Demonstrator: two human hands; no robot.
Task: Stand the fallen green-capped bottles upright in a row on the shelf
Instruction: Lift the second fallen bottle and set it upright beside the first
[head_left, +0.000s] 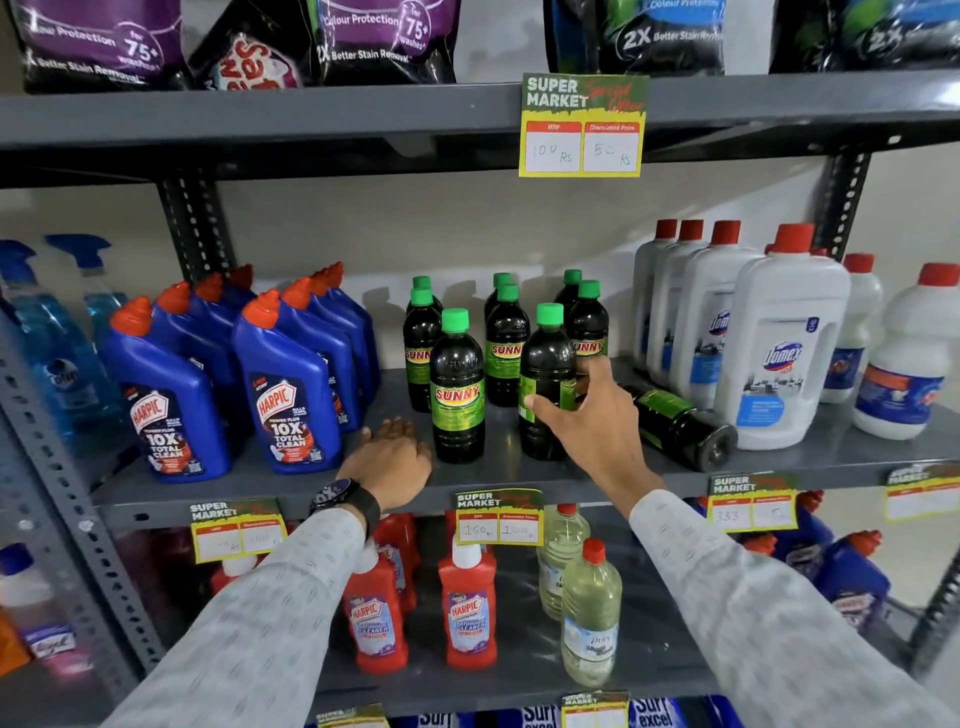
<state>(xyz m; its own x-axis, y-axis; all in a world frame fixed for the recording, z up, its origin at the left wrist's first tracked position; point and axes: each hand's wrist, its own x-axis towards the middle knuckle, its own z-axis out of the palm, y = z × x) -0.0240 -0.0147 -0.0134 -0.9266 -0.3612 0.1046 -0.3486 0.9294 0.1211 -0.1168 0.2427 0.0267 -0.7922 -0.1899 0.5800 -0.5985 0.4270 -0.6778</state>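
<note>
Several dark green-capped Sunny bottles stand upright on the grey middle shelf (498, 473). The front left one (457, 387) stands free. My right hand (587, 421) is wrapped around the front right upright bottle (546, 364), thumb on its green label. One bottle (680, 426) lies on its side just right of that hand, base toward me, neck hidden behind my hand. My left hand (389, 457) rests flat on the shelf's front edge, palm down, holding nothing, just left of the front left bottle.
Blue Harpic bottles (285, 384) crowd the shelf to the left, white Domex jugs (784, 343) to the right, close against the fallen bottle. Price tags (498, 517) hang on the shelf edge. Red Harpic bottles (467, 608) and clear bottles stand on the shelf below.
</note>
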